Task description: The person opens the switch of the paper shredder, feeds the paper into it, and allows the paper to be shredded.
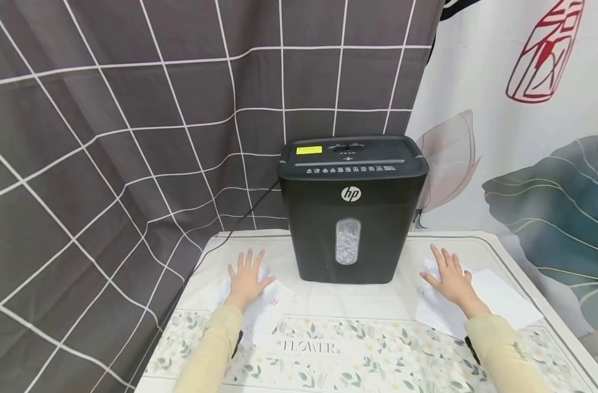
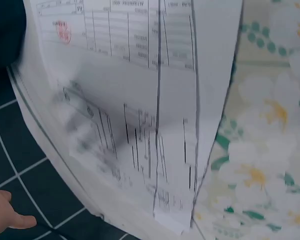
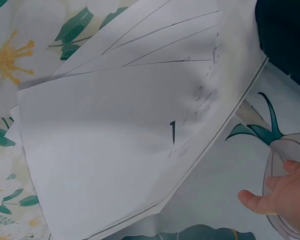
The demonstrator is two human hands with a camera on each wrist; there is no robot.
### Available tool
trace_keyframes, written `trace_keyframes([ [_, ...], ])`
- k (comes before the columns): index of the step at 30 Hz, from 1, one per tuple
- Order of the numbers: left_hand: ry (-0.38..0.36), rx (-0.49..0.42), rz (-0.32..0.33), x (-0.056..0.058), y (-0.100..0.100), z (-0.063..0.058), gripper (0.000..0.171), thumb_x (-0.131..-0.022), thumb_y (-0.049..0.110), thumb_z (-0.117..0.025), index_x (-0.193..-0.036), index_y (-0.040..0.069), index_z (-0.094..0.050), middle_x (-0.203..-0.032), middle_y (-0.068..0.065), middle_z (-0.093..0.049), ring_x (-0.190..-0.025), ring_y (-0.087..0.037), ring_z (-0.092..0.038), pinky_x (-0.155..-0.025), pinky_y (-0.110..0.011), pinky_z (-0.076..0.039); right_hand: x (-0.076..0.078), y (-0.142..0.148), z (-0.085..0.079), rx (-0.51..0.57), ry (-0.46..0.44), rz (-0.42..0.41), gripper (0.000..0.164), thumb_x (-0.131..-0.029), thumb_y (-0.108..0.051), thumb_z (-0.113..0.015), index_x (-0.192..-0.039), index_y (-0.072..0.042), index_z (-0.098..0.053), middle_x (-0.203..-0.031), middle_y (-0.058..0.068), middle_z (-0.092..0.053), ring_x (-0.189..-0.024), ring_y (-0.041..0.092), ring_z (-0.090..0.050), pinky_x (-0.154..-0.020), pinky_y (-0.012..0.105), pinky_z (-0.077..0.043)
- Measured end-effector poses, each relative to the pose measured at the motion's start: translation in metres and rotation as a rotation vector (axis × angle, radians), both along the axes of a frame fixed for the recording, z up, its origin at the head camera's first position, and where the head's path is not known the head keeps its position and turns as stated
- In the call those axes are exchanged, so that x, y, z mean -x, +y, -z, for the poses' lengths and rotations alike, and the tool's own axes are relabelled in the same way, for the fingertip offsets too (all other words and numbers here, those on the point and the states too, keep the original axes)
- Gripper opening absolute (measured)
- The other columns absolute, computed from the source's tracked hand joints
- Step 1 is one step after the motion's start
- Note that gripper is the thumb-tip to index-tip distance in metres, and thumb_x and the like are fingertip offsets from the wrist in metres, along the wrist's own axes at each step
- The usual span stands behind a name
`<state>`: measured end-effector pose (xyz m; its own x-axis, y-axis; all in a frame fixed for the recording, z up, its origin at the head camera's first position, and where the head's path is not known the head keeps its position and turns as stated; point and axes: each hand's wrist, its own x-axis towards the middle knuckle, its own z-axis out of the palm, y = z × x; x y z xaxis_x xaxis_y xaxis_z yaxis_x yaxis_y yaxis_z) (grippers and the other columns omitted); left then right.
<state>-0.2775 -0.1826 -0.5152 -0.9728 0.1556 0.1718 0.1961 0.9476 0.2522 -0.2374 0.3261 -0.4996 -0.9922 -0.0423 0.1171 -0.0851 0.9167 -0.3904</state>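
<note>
A black HP paper shredder (image 1: 315,234) stands upright at the back of the table, with paper bits behind its small window (image 1: 348,243). My left hand (image 1: 244,281), fingers spread, is over printed sheets (image 1: 269,314) left of the shredder. In the left wrist view those sheets (image 2: 175,90) overlap and one bears a red stamp. To the shredder's right, my right hand (image 1: 453,281) is spread over another stack of paper (image 1: 505,300). The right wrist view shows that stack fanned, its top sheet (image 3: 95,145) marked "1". Neither hand holds anything; whether they touch the paper I cannot tell.
A flowered cloth strip lettered "FLOWER" (image 1: 308,347) crosses the white table (image 1: 343,300). The shredder's black cord (image 1: 230,232) runs off the left edge. A dark checked curtain (image 1: 181,164) hangs behind and left, and a white patterned one (image 1: 515,158) on the right.
</note>
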Motion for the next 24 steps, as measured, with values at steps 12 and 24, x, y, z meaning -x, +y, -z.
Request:
trace_keyframes([
  [12,0.087,-0.004,0.021,-0.002,-0.007,-0.019,0.078,-0.084,0.053,-0.060,-0.146,0.015,-0.032,-0.150,-0.024,-0.030,-0.140,-0.048,-0.018,-0.105,-0.073,-0.015,0.002,-0.004,-0.020,-0.023,0.134,-0.050,0.063,-0.094,-0.024,-0.055,-0.143,0.003,-0.025,-0.136,0.037,-0.034,-0.124,0.058,-0.030,-0.086,0.078,-0.031],
  [24,0.132,-0.061,0.050,-0.008,-0.003,-0.033,0.075,-0.087,0.050,-0.058,-0.146,0.015,-0.029,-0.147,-0.023,-0.033,-0.137,-0.045,-0.027,-0.107,-0.067,-0.022,0.001,-0.013,-0.039,0.054,0.271,-0.080,0.054,-0.094,-0.016,-0.054,-0.137,0.010,-0.033,-0.131,0.040,-0.039,-0.116,0.057,-0.039,-0.091,0.069,-0.036],
])
